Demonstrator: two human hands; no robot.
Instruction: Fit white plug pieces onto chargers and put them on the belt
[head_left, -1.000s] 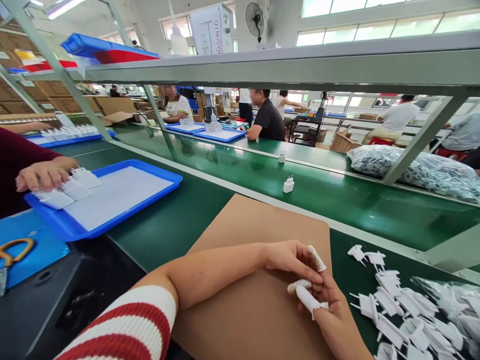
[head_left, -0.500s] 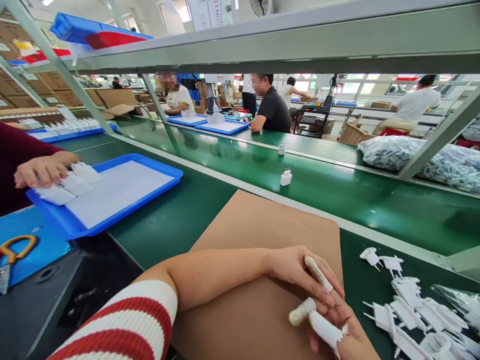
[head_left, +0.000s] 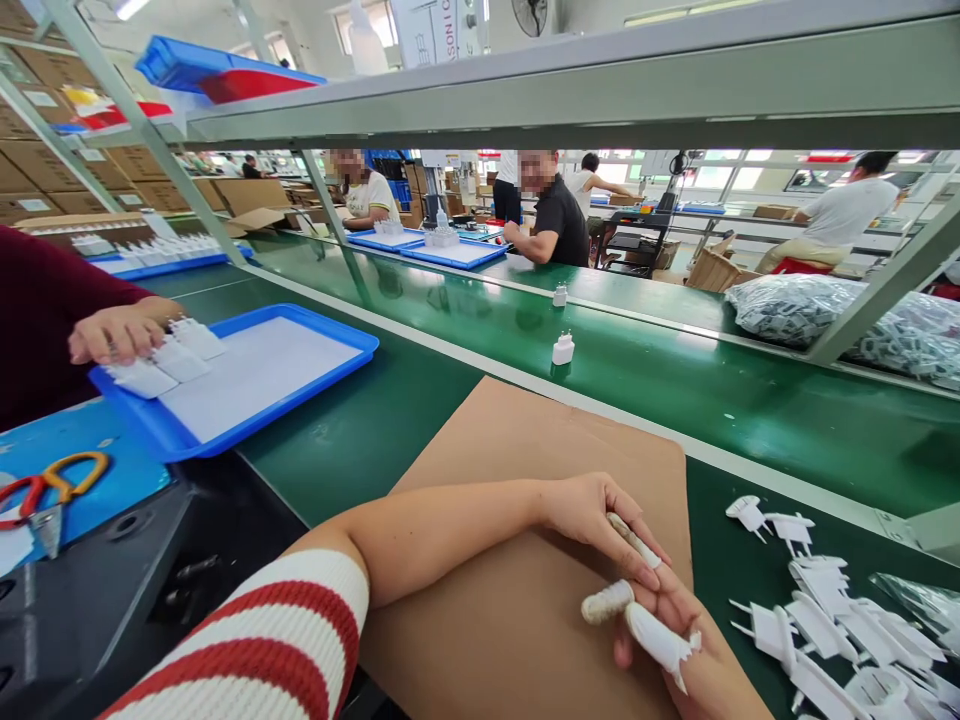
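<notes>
My left hand (head_left: 604,525) reaches across from the left over a sheet of brown cardboard (head_left: 525,440). Its thumb and fingers are closed on the fingers of my right hand (head_left: 675,625), and one finger wears a pale, soiled finger cot (head_left: 634,540). On the right hand, a white finger cot (head_left: 660,640) and a dirtier finger cot (head_left: 606,602) cover two digits, which are stretched out with nothing visible in them. Beside it, to the right, lie several loose white plug parts (head_left: 832,620) with pins.
Two white chargers (head_left: 562,349) stand on the green conveyor belt (head_left: 465,320). At left, a co-worker's hand (head_left: 120,333) touches white pieces in a blue tray (head_left: 300,385). Orange-handled cutters (head_left: 75,478) lie nearby. A shelf (head_left: 525,95) spans overhead; a bag of parts (head_left: 810,310) sits right.
The view has shifted slightly, so most things appear a little farther right. My hands stay together on the cardboard. Across the belt, the person in black has raised an arm.
</notes>
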